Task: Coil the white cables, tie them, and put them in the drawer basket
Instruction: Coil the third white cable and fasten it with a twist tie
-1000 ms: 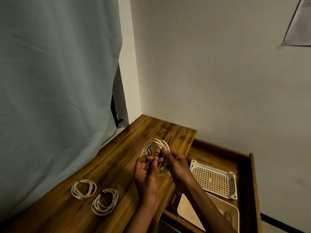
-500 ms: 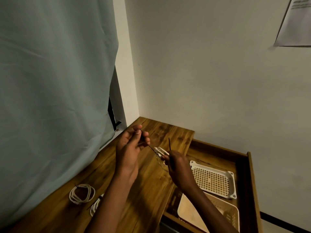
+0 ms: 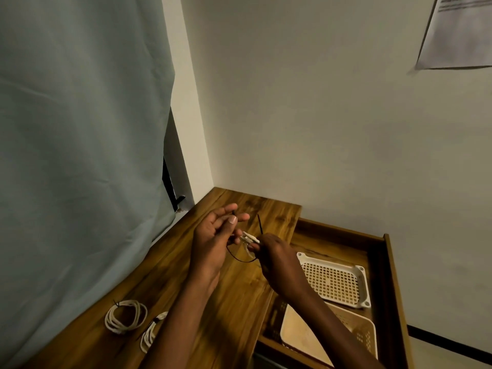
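Holding the white cable [image 3: 249, 238] tight in my right hand [image 3: 277, 258] above the table [image 3: 239, 302], I pinched the black tie [image 3: 241, 258] with my left hand [image 3: 213, 241], near the drawer basket [image 3: 367, 330].

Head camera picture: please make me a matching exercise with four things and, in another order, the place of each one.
Things:
1. black tie
2. tied cable coil
3. white basket
4. sheet of paper

Places:
A. on the wall
B. in the open drawer
C. between the two hands
D. on the wooden top, near the curtain

Pairs: 1-C, 2-D, 3-B, 4-A
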